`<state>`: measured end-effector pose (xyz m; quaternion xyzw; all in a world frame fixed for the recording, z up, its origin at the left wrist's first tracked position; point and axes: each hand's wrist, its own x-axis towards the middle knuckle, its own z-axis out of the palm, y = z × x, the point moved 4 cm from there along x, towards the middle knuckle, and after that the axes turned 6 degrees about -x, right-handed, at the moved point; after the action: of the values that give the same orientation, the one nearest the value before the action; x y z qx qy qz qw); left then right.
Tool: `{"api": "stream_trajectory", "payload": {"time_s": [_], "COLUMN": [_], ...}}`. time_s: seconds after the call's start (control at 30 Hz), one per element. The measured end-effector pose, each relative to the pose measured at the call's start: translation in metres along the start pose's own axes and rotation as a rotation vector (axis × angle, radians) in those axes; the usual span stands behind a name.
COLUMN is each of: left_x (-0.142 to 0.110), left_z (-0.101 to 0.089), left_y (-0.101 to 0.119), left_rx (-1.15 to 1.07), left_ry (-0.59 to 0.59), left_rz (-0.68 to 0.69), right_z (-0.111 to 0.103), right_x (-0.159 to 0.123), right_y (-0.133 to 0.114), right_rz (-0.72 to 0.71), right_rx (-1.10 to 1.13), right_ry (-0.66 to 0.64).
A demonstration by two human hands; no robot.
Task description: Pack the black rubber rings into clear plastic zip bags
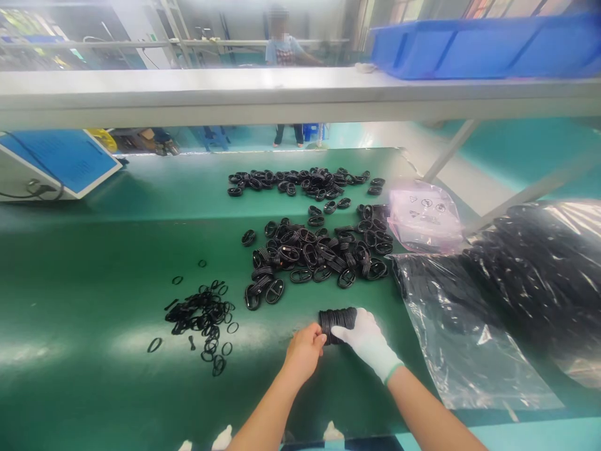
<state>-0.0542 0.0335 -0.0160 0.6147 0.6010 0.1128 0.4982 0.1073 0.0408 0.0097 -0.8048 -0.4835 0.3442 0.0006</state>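
Observation:
My bare left hand (304, 351) and my white-gloved right hand (369, 341) both grip a bundle of coiled black cable (337, 321) low on the green table (94, 294). The left fingers pinch its left end; the right fingers wrap its right side. Just beyond lies a heap of black coiled cable bundles (319, 254). A scatter of small black rubber bands (204, 319) lies to the left of my hands.
A second row of bundles (300, 180) lies farther back. A large clear bag of black cable (516, 282) fills the right side, with a pink bag (425, 216) behind it. A blue-topped device (56, 163) sits far left. A shelf (282, 94) with a blue bin (483, 47) hangs overhead. A person (284, 47) stands beyond.

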Motion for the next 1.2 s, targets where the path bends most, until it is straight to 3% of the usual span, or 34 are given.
{"api": "stream_trajectory", "payload": {"time_s": [0.17,0.27,0.37,0.5,0.83,1.07,1.2], "left_x": [-0.009,-0.012,-0.008,0.003,0.009,0.006,0.004], "left_z": [0.002,-0.006,-0.013,-0.013,-0.018,-0.012,-0.015], "left_y": [-0.001,0.001,0.009,0.01,0.009,0.013,0.017], "left_rx": [-0.024,0.069,0.164,0.173,0.115,0.183,0.185], "left_ry": [-0.055,0.004,0.067,0.003,-0.01,0.023,-0.03], "left_rz": [0.022,-0.024,0.067,0.152,0.106,0.107,0.114], "right_z": [0.009,0.013,0.014,0.013,0.007,0.011,0.014], "right_x": [-0.003,-0.004,-0.005,-0.003,0.0,-0.006,-0.009], "right_y": [-0.004,-0.006,-0.007,-0.006,-0.006,-0.014,-0.014], "right_rz": [0.023,0.046,0.058,0.042,0.027,0.034,0.014], "right_rx": [-0.032,-0.056,-0.054,-0.054,-0.056,-0.106,-0.078], "right_ry": [0.044,0.081,0.087,0.082,0.02,0.139,0.152]}}
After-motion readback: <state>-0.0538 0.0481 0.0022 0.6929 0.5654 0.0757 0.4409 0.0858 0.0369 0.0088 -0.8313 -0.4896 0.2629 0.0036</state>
